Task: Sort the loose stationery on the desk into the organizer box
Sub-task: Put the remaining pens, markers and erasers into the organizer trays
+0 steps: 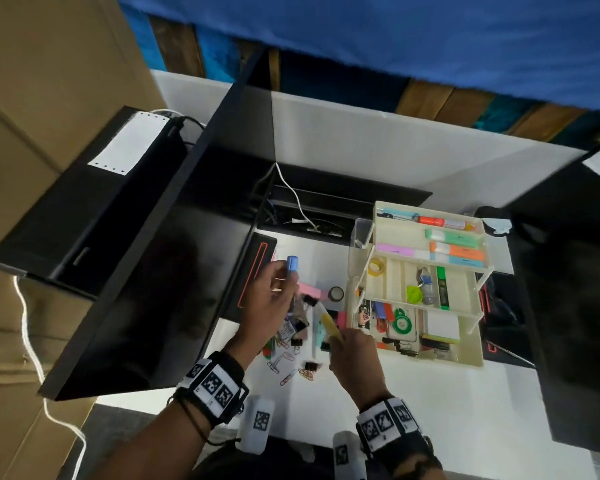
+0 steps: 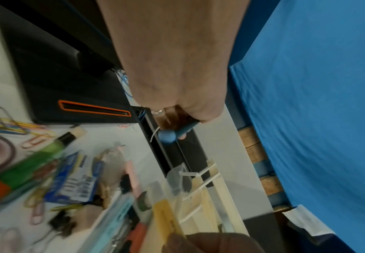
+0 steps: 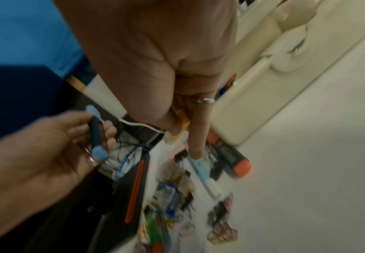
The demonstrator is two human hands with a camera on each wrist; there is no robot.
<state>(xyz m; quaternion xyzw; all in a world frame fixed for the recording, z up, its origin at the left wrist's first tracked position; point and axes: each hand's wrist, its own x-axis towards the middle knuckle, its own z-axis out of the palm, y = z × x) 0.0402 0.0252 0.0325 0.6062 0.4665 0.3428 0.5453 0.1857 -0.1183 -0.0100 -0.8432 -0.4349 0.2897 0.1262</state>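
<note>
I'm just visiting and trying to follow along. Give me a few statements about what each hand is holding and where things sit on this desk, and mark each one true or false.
1. The left hand holds a blue pen. True.
2. The right hand is empty. False: it grips a yellow highlighter.
3. The organizer box stands open, with its trays stepped out. True.
4. The top tray of the box is empty. False: highlighters already lie in it.
5. Loose paper clips lie on the desk near the hands. True.
</note>
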